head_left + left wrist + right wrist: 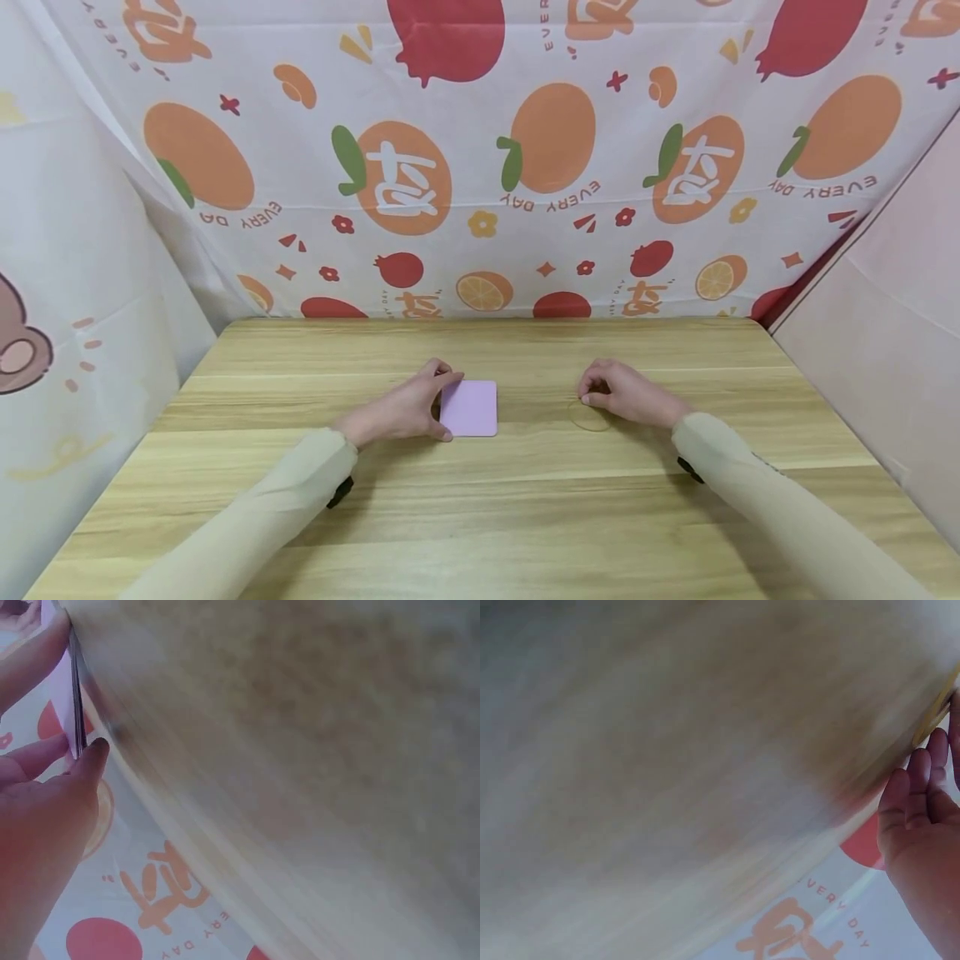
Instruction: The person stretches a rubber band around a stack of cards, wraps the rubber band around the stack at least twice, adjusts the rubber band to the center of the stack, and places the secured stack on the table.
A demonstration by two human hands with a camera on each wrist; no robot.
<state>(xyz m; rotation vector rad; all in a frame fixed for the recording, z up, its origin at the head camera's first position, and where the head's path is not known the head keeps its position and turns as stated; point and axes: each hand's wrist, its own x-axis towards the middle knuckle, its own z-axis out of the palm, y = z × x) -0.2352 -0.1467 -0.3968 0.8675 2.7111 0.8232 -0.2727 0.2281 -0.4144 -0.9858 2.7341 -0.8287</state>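
Observation:
A thin stack of square purple cards (pixel 471 408) with rounded corners is at the middle of the table. My left hand (pixel 408 407) grips its left side, thumb at the near edge and fingers at the far edge. In the left wrist view the stack (pixel 77 697) shows several thin layers edge-on between thumb and fingers. To the right, my right hand (pixel 628 395) pinches a thin yellow rubber band (pixel 592 431), which hangs as a loop just at the tabletop. The right wrist view shows part of the band (pixel 934 712) at the fingertips.
The wooden table (pixel 480 517) ends at a back edge against a white cloth (pixel 480 167) printed with fruit. Cloth walls also stand at the left (pixel 82 250) and right (pixel 892 308). A black wrist strap (pixel 341 492) shows under the left sleeve.

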